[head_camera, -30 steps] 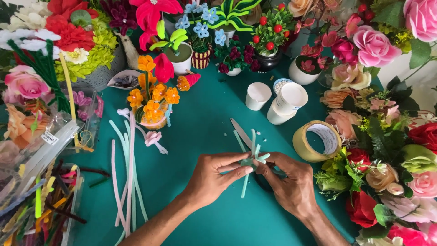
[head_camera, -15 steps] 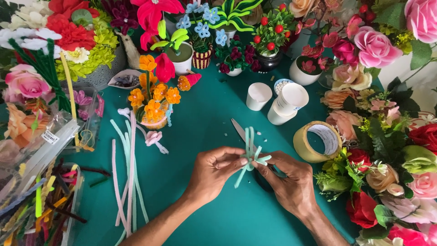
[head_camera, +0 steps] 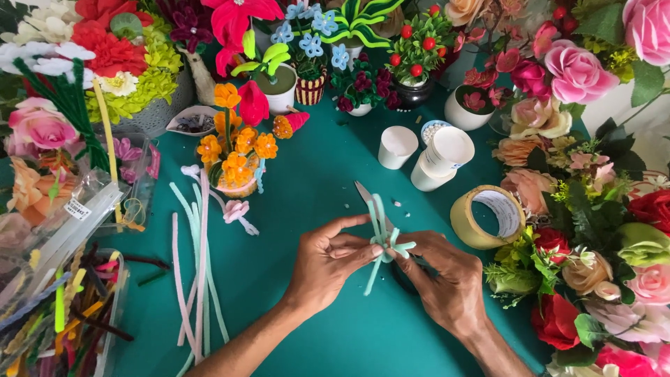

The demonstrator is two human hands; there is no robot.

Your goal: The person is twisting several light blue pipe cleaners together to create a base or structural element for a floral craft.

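Observation:
Both hands work a bundle of pale mint-green pipe cleaners above a teal table. My left hand pinches the bundle at its middle from the left. My right hand grips it from the right, where short ends splay out like petals. The long ends stick up and down from the pinch point. Scissors lie on the table just behind the bundle, with only the blade tip showing.
Loose pink, white and mint pipe cleaners lie at left. A roll of tape and white paper cups stand at right. Orange pipe-cleaner flowers in a pot, clear boxes of stems, and many artificial flowers ring the table.
The bundle has turned from slanted to more upright between my fingers, and its short ends have spread out to the right. Both hands stayed in about the same place.

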